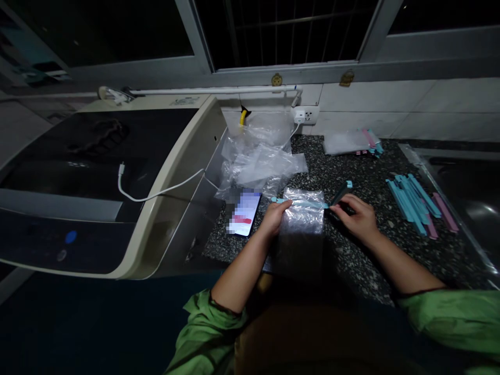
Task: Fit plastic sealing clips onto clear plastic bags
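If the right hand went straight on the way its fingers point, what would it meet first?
Beyond the light-blue clip it is touching, the right hand would probably meet the right edge of the clear plastic bag first; exact depth is unclear in this single view.

Left hand (274,216) holds blue clip (307,203) across bag (301,226).

Clear rectangular plastic bag (301,225): thin, wrinkled, glossy film. Heap of translucent plastic bags (260,165): crumpled, shiny. Long narrow light-blue clips (406,203): smooth plastic, low sheen. Black-and-white speckled countertop (363,174): hard, stone-like. Broad dark appliance lid (156,135): smooth, glossy; curved cream surround (172,161): smooth plastic. Pale rectangular wall tiles (363,99): smooth, faintly glossy. Rolled green sleeves (211,323): creased, matt cloth.
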Tool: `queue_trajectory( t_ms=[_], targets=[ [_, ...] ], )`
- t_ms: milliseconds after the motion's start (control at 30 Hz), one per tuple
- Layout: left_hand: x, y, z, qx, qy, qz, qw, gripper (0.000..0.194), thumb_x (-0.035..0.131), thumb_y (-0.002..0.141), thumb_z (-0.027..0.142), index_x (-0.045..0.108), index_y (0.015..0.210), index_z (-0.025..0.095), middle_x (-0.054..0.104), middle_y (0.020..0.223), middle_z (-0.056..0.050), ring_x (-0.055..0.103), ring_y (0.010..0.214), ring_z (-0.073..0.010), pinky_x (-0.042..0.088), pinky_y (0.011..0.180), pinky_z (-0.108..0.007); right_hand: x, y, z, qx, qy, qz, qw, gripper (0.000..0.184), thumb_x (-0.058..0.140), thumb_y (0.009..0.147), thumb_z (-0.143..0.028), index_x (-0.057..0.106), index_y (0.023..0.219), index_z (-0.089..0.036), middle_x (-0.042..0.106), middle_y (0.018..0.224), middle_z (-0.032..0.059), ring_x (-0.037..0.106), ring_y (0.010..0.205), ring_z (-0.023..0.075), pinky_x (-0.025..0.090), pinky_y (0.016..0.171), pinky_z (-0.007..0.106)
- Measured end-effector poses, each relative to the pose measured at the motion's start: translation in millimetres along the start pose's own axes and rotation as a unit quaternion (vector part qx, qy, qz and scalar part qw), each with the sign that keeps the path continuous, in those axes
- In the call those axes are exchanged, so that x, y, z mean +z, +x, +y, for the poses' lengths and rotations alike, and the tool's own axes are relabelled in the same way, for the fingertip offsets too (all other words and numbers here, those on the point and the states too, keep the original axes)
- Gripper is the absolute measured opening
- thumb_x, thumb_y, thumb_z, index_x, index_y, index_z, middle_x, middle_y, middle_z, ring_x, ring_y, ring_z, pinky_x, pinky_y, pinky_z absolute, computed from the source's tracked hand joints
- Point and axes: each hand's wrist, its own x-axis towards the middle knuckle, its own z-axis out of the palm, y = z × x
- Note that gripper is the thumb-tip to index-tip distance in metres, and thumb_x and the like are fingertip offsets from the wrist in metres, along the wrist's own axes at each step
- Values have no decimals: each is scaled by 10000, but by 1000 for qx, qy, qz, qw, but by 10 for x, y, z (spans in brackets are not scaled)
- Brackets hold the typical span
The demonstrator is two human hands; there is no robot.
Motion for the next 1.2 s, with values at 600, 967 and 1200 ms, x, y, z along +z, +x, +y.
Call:
queue_trajectory(
  t_ms=[600,967,1200],
  targets=[
    [34,-44,17,2,11,-2,1000,284,739,553,320,556,456,126,547,435,4,461,404,-97,334,481,-247,30,2,34,-86,13,-10,996,81,611,784,-259,642,844,-214,649,765,34,603,658,149,504,589,287],
    [14,-5,-13,2,14,-6,1000,300,760,521,355,578,484,119,551,440,3,466,409,-99,330,489,-250,51,-21,80,-86,14,-24,996,112,607,794,-262,666,881,-223,657,801,48,621,718,165,520,641,310],
    [20,-16,-8,0,14,-15,1000,303,763,498,362,584,483,119,565,442,3,467,402,-97,330,477,-244,65,-20,86,-89,19,-31,995,126,594,806,-278,674,888,-225,656,809,58,623,732,169,523,653,316]
  ],
)
